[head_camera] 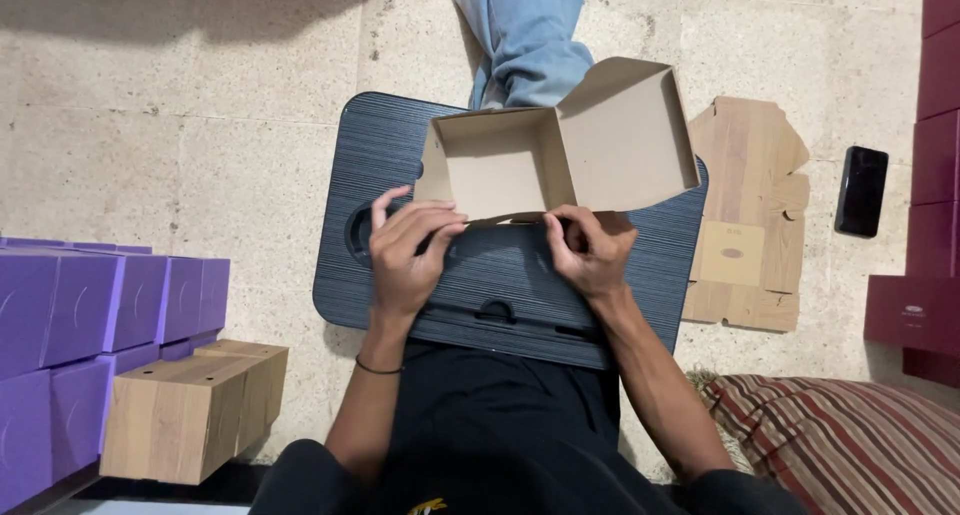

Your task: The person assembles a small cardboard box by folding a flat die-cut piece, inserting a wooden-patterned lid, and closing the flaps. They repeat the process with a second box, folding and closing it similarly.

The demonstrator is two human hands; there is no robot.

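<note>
**Two hands folding a small cardboard box on a lap tray**

Seen from above, a person sits on a pale stone floor (200, 125) with a dark ribbed plastic lap tray (500, 285) across the legs, serving as the counter. On it rests one open brown cardboard box (500, 165), its lid flap (625, 140) standing up and tilted to the right. The left hand (405, 245) has its fingers curled over the box's near front wall at the left. The right hand (590, 250) pinches the same near edge further right, fingers closed narrowly on the card. Both hands hold the box.

The box looks light and thin-walled, stiff along its creases but easy to bend or crush elsewhere. The folded edges and corners seem the safest places to grip, as the hands do here.

Right of the tray lies one flat, unfolded wood-print cardboard blank (745, 225), touching the tray's edge. Beyond it one black phone (862, 190) lies on the floor. At lower left stands one finished wood-print box (190, 410) beside a stack of purple boxes (90, 315); at least six show, and more may be cut off. Dark red boxes (930, 175) line the right edge, roughly five in view. One striped cushion (850, 435) lies at lower right.
</note>
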